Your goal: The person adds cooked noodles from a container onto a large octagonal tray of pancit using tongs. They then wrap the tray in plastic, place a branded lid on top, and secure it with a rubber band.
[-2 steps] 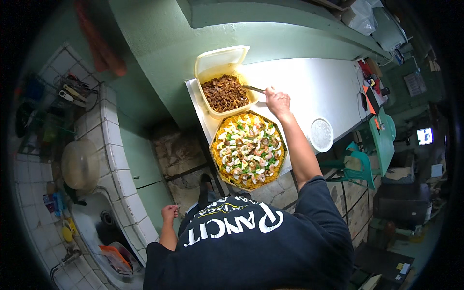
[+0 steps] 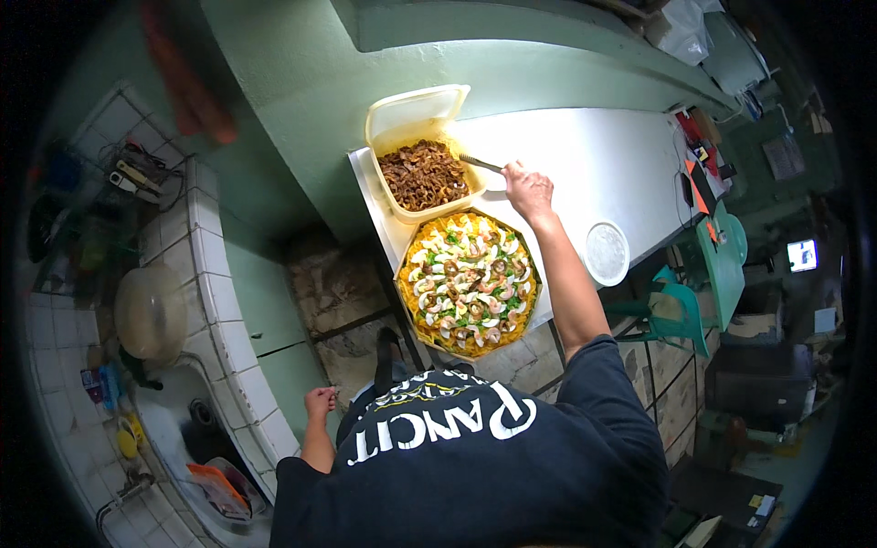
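Observation:
My right hand [image 2: 530, 190] is closed round the handle of a slim metal utensil, apparently a fork [image 2: 481, 163]. The fork's tip is over the right rim of a yellowish plastic tub [image 2: 398, 208], which holds dark brown cooked strips or bits [image 2: 423, 173]. The tub's pale lid stands tilted up at the back. Just in front lies an octagonal tray [image 2: 399, 290] of orange-yellow noodles [image 2: 429, 239] topped with sliced egg, shrimp, greens and brown mushroom-like pieces. My left hand [image 2: 320, 400] hangs low at the left, fingers curled, with nothing visible in it.
The white table [image 2: 585, 155] runs right along a green wall. A round white tub [image 2: 607, 254] stands by its near edge, right of my forearm. A tiled counter with a sink [image 2: 174, 402] is at the left, a green chair [image 2: 674, 315] at the right.
The fork's tip has risen slightly, and my right hand has shifted a little to the right. My left hand has stayed in place.

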Demonstrator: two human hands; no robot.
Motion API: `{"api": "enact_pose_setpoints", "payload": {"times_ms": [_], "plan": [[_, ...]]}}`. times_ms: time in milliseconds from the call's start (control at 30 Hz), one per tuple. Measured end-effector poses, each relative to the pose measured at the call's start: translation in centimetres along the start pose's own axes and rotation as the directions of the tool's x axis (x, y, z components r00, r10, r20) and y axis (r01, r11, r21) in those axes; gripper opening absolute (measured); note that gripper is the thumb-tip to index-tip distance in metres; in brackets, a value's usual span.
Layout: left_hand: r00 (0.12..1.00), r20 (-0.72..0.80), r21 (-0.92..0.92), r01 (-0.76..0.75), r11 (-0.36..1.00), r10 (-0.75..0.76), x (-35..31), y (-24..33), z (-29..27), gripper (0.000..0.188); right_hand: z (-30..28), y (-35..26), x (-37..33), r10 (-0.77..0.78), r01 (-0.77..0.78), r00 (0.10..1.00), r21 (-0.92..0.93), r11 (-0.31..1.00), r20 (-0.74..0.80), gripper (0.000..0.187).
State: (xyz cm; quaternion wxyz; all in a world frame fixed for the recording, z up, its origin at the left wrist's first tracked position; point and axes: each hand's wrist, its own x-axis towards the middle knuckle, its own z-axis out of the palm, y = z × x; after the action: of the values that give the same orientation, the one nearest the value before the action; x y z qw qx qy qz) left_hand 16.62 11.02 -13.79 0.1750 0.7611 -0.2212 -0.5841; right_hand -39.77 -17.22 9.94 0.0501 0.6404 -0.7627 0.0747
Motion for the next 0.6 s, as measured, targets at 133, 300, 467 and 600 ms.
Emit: {"api": "enact_pose_setpoints", "payload": {"times_ms": [133,300,467,600], "plan": [[1.000,0.018,0.131,0.006,0.991,-0.009,0.8,1.3,0.7,0.028,-1.6,-0.3,-0.3,0.028,-0.028,1.000,0.084,0.996,-0.003,0.025],[0.990,-0.096,0.199,-0.081,0.977,0.101,2.5,2.9,2.3,0.025,0.6,-3.8,1.5,-0.067,0.076,0.995,0.113,0.991,-0.075,0.022],[0.888,-0.069,0.522,-0.356,0.775,0.454,2.6,1.9,1.9,0.010,2.3,-7.2,3.4,-0.380,0.390,0.910,0.035,0.920,-0.165,0.012],[0.970,-0.195,0.363,-0.067,0.929,0.146,0.9,0.3,0.7,0.010,2.3,-7.1,5.6,-0.257,0.256,0.966,0.041,0.966,0.011,0.013]]}}
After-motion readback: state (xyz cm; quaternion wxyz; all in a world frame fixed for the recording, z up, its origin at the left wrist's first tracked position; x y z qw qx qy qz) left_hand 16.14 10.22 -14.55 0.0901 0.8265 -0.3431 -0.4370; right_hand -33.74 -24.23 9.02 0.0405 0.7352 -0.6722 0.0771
